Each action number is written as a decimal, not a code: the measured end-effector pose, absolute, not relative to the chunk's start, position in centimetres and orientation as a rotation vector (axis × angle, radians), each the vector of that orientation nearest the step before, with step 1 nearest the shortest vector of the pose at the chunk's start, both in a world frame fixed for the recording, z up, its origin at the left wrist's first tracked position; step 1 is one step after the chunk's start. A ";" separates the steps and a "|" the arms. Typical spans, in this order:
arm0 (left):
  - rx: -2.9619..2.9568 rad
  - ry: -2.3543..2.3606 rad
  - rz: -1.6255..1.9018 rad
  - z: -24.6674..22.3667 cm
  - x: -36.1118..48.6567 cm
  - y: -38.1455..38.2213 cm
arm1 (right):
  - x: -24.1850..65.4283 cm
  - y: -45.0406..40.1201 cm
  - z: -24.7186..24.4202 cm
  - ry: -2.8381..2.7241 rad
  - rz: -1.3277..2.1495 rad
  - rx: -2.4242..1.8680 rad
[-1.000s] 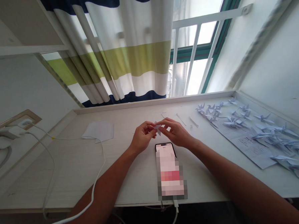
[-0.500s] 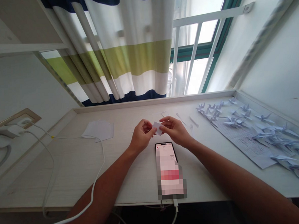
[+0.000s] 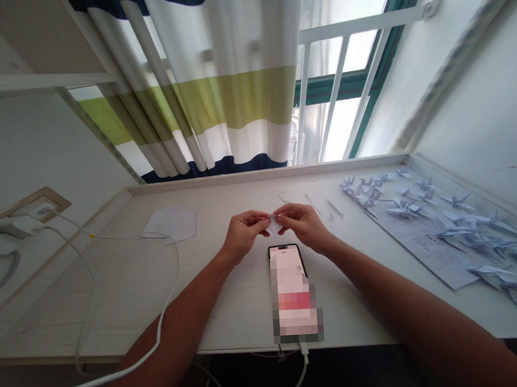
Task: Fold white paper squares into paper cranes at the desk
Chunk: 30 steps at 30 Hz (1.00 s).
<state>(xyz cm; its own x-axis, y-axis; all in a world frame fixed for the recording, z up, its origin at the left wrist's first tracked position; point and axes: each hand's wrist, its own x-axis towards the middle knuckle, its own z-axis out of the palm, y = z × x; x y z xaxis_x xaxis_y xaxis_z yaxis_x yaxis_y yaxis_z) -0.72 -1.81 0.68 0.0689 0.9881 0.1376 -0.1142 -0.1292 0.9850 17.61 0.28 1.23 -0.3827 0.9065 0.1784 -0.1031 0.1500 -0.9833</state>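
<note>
Folded paper piece (image 3: 275,224) | light, soft, easily creased; take by edges | left hand (image 3: 244,236), right hand (image 3: 298,225): fingers pinching it | 12 o'clock of smartphone (image 3: 289,290)

A white desk (image 3: 90,294) is recorded beneath a window (image 3: 345,125) fitted with a white rail (image 3: 362,23). A striped navy, white and olive curtain (image 3: 236,96) is hung over the window's left part. A smartphone (image 3: 290,296) is laid face up near the desk's front edge, its screen pixelated. A white cable (image 3: 162,331) is looped across the desk from a charger (image 3: 13,228) at a wall socket (image 3: 46,199). A loose paper sheet (image 3: 169,224) is placed left of centre. Thin paper strips (image 3: 313,203) are scattered beyond the phone. Many pale blue origami cranes (image 3: 415,208) are grouped at right, several on a printed sheet (image 3: 435,253).
</note>
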 end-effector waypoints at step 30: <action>1.406 1.005 1.487 1.0 -1.0 -2.5 | 17.6 -1.2 2.5 -1.708 1.016 -0.826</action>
<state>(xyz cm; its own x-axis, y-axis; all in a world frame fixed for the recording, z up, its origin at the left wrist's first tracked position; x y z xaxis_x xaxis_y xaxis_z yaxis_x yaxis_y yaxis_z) -0.98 -2.46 1.03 -0.0231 0.9440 0.3292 -0.0460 -0.3300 0.9429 17.62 -1.15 2.51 -0.3205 0.8665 0.3826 0.0773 0.4265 -0.9012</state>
